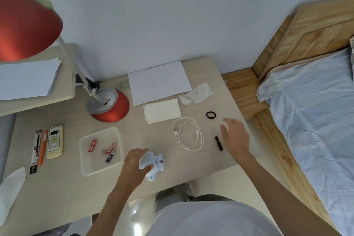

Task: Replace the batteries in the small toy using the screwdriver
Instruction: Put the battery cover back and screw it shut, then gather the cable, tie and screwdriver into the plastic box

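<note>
The small white and pale-blue toy [154, 166] lies near the desk's front edge with its underside up and its battery bay showing. My left hand [135, 165] grips it from the left, thumb on the body. The black-handled screwdriver [217, 140] lies loose on the desk, tip pointing away. Just right of it, my right hand [234, 133] pinches a small white piece [225, 126] between thumb and forefinger, low over the desk. A clear plastic tray [86, 166] left of the toy holds two red batteries [92, 145] and a blue battery [110, 156].
A coiled white cable [188, 135] lies between toy and screwdriver, and a black hair tie [211, 115] beyond it. Paper sheets [159, 82], tissues and a red desk lamp [110, 105] stand further back. A remote [55, 142] and pens lie at the left. A bed borders the desk's right side.
</note>
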Tool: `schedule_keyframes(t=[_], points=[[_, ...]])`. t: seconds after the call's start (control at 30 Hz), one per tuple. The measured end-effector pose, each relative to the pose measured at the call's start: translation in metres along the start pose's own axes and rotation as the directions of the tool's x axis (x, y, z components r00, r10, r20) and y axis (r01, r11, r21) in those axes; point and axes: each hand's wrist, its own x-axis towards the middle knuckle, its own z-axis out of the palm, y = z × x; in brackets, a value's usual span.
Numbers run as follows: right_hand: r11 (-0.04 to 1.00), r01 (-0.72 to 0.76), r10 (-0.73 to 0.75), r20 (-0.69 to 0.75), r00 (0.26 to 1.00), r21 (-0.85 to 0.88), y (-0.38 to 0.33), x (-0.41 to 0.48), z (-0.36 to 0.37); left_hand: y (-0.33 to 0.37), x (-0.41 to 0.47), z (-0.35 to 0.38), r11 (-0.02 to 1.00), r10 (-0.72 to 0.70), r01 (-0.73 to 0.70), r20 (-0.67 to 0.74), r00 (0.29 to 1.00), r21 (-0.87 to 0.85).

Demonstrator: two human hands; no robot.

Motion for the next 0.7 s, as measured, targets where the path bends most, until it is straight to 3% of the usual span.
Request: schedule_keyframes(t=[0.07, 0.17, 0.3, 0.5, 0.7], points=[[0.990, 0.111, -0.116, -0.054, 0.992, -0.084, -0.004, 0.005, -0.009, 0.022, 0.005, -0.008, 0.972, 0.128, -0.118, -0.039, 0.991, 0.203], [0.974, 0.184, -0.195, -0.075, 0.978, -0.133, -0.006, 0.017, -0.009, 0.063, 0.022, -0.008, 0.847, 0.337, -0.275, -0.060, 0.939, 0.454], [0.974, 0.171, -0.178, -0.033, 0.984, -0.146, -0.008, 0.033, 0.002, 0.109, 0.057, 0.010, 0.688, 0.515, -0.428, 0.022, 0.857, 0.586], [0.975, 0.159, -0.150, 0.065, 0.987, -0.155, -0.005, 0.059, 0.025, 0.132, 0.102, 0.039, 0.554, 0.489, -0.454, 0.168, 0.856, 0.698], [0.974, 0.157, -0.128, 0.175, 0.976, -0.164, 0.004, 0.073, 0.046, 0.128, 0.125, 0.058, 0.541, 0.368, -0.443, 0.273, 0.889, 0.715]])
